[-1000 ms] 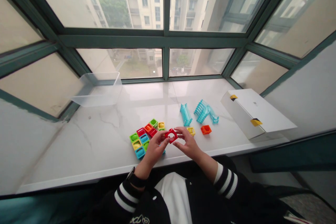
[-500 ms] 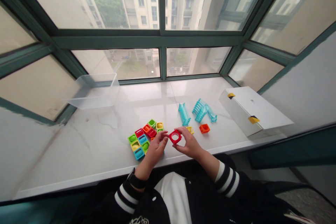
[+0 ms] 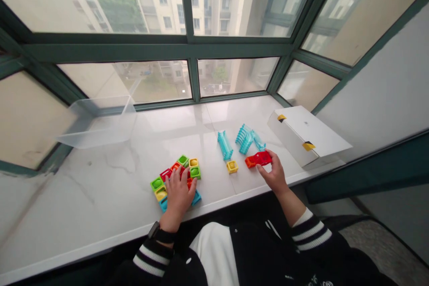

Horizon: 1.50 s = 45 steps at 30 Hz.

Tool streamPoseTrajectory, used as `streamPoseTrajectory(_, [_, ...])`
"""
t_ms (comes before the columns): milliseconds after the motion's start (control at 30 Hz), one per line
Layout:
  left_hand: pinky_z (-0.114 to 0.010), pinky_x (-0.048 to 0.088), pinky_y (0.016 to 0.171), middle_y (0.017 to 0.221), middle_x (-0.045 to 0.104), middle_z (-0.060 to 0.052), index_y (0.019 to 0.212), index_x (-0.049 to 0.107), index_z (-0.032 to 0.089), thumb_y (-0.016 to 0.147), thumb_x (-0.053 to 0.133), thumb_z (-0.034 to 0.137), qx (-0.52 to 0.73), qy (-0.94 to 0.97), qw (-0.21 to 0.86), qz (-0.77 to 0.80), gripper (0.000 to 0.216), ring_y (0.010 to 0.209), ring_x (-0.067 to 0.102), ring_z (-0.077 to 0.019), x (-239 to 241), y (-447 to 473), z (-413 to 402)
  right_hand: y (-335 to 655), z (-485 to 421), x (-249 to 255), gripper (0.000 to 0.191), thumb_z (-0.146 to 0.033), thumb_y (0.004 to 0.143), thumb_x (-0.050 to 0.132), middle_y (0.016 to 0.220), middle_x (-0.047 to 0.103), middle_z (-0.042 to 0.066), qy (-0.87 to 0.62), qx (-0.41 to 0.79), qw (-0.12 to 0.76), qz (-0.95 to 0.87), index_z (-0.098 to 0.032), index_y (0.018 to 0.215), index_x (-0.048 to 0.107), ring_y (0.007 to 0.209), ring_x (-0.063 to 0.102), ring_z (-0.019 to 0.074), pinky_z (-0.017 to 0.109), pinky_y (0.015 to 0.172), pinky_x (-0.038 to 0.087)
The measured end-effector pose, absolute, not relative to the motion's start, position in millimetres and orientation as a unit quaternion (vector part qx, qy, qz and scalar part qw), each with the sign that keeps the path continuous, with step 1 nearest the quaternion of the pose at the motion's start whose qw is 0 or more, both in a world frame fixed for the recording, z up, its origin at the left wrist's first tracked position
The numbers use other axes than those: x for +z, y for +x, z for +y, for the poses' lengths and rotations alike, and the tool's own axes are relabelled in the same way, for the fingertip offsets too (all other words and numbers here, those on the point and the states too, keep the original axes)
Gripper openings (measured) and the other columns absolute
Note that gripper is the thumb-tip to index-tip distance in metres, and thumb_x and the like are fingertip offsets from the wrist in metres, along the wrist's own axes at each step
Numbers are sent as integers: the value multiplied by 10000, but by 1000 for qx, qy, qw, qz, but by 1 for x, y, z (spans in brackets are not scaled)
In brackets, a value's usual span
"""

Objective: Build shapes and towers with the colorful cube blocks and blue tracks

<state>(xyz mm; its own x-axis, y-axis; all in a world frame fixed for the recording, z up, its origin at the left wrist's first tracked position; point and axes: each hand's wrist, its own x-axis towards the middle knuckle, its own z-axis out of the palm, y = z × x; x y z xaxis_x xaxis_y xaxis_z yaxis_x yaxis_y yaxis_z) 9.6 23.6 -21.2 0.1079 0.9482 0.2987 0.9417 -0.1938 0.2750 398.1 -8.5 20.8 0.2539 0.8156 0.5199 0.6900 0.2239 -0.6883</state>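
Note:
My left hand (image 3: 178, 194) lies flat with fingers spread on a cluster of coloured square blocks (image 3: 187, 166) near the sill's front edge. My right hand (image 3: 275, 173) is off to the right, fingers pinched on a red square block (image 3: 262, 158) that sits against an orange block (image 3: 250, 161) on the white marble sill (image 3: 140, 161). A single yellow block (image 3: 232, 166) lies between the two hands. Behind it stand translucent blue ribbed track pieces (image 3: 244, 138).
A white cardboard box (image 3: 308, 136) lies at the right end of the sill. A clear plastic tub (image 3: 97, 123) sits at the back left by the window. The green window frame (image 3: 187, 49) closes the far side. My dark jacket is below the sill edge.
My right hand carried the red block from in front of me to the right, down beside the orange block. My left hand let go and dropped flat onto the block cluster. The view swung right.

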Motion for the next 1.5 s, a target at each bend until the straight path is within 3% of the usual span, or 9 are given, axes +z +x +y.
streamPoseTrajectory(233, [-641, 270, 1242, 1553, 522, -205, 1438, 608, 160, 1007, 550, 437, 194, 750, -20, 632, 516, 1441, 455, -405, -23, 9, 26, 447, -6, -13, 808, -509, 862, 731, 1378, 613, 188, -702, 57, 488, -516, -181, 1538, 434, 1163, 653, 313, 527, 1045, 542])
streamPoseTrajectory(600, [-651, 288, 1228, 1558, 519, -217, 1419, 626, 147, 1013, 531, 421, 192, 753, -25, 628, 500, 1438, 460, -413, -23, 9, 26, 475, 13, -69, 669, -460, 900, 639, 1419, 637, 190, -729, 49, 351, -585, -179, 1493, 509, 1283, 604, 364, 571, 1131, 472])
streamPoseTrajectory(1000, [-635, 292, 1233, 1553, 526, -199, 1410, 634, 169, 1011, 527, 416, 203, 750, -18, 629, 482, 1443, 456, -399, -21, 9, 25, 473, 18, -79, 688, -435, 905, 601, 1409, 648, 203, -742, 31, 306, -596, -138, 1513, 478, 1253, 627, 371, 565, 1107, 489])
streamPoseTrajectory(1200, [-631, 285, 1238, 1554, 526, -193, 1406, 632, 169, 1016, 515, 417, 198, 749, -17, 632, 477, 1443, 455, -392, -21, 9, 25, 471, 16, -69, 770, -448, 876, 638, 1454, 586, 224, -727, 3, 320, -607, -137, 1547, 424, 1333, 564, 383, 577, 1129, 475])
streamPoseTrajectory(1333, [-633, 291, 1233, 1552, 530, -191, 1396, 638, 180, 1011, 518, 420, 198, 747, -18, 634, 469, 1439, 458, -388, -22, 9, 25, 453, 13, -41, 608, -401, 928, 613, 1382, 632, 185, -695, -55, 349, -626, -167, 1481, 515, 1296, 568, 355, 549, 1142, 453])
streamPoseTrajectory(1500, [-658, 279, 1231, 1546, 537, -206, 1409, 629, 172, 1014, 504, 435, 192, 751, -14, 631, 491, 1449, 447, -403, -22, 9, 25, 424, 18, -13, 418, -384, 935, 648, 1282, 703, 129, -684, 8, 261, -681, -230, 1322, 683, 1178, 618, 337, 507, 1085, 474])
